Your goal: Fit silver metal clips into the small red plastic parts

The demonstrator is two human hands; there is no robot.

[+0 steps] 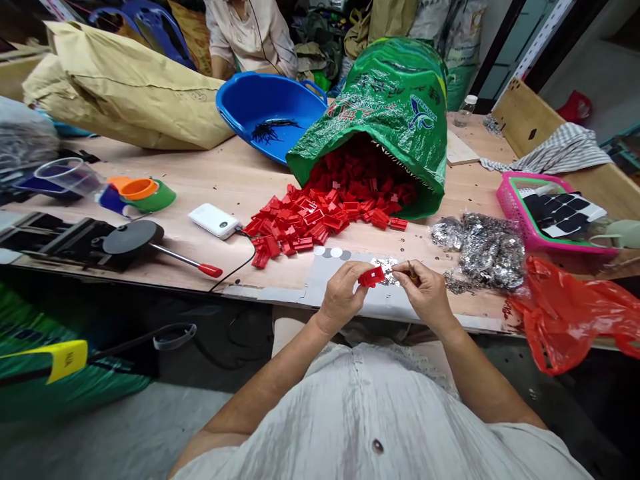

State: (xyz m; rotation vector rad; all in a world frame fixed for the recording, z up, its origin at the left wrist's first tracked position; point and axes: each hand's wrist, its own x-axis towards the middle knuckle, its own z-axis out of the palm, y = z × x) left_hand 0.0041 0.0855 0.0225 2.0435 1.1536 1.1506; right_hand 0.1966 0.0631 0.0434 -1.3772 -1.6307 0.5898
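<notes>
Near the table's front edge my left hand (344, 293) pinches a red plastic part (371, 277) between thumb and fingers. Just to its right, my right hand (424, 291) is closed on a small tool (413, 273) with a brownish handle, its tip pointing toward the red part. Small silvery metal pieces (390, 263) lie on a grey sheet (320, 280) behind and between the hands. Beyond them, a heap of red parts (320, 220) spills from the mouth of a green sack (400, 93) lying on its side.
Bags of metal pieces (493, 250), a red plastic bag (575, 313) and a pink basket (510, 200) sit to the right. Leftward are a white power bank (214, 220) and a lever device (133, 238). A blue basin (270, 93) stands behind; a person (250, 33) sits opposite.
</notes>
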